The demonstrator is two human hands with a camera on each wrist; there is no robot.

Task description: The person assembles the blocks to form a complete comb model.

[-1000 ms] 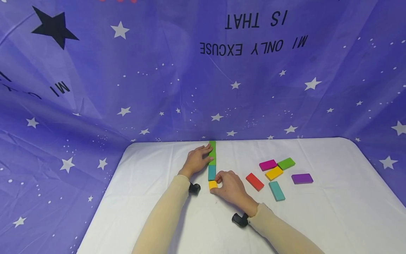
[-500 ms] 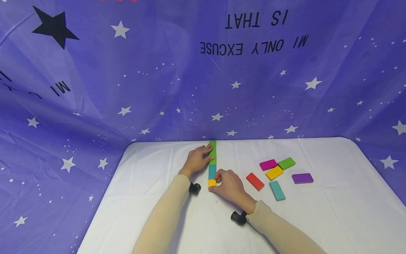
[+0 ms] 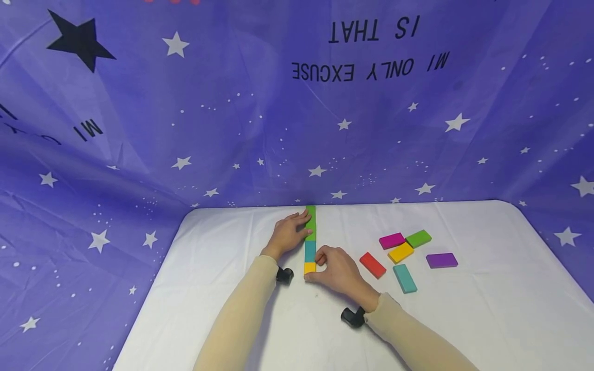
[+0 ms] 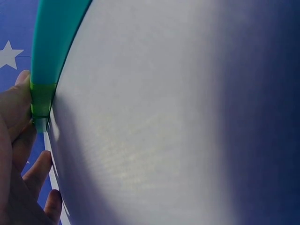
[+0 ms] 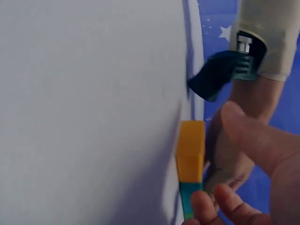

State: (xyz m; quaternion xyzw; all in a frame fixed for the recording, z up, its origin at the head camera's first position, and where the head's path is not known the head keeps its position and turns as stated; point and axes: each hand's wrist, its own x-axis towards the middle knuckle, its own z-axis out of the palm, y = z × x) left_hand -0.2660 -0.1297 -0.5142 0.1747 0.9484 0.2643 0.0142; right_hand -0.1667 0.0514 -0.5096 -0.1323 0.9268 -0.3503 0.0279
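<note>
A straight row of flat blocks runs from the table's far edge toward me: a green stretch, a teal block and a yellow block at the near end. My left hand rests on the green stretch, its thumb and fingertips touching it. At the near end is my right hand, its thumb overlapping the yellow block in the head view. Seen from the right wrist, that thumb stands apart from the yellow block, and the curled fingertips lie beside the teal block.
Loose blocks lie to the right: magenta, green, yellow, red, teal and purple. A white cloth covers the table. A purple star-printed curtain hangs behind it.
The yellow block, slightly askew a second ago, now sits straight against the teal one. The right thumb has shifted slightly left across its near end. My left hand has stayed put.
</note>
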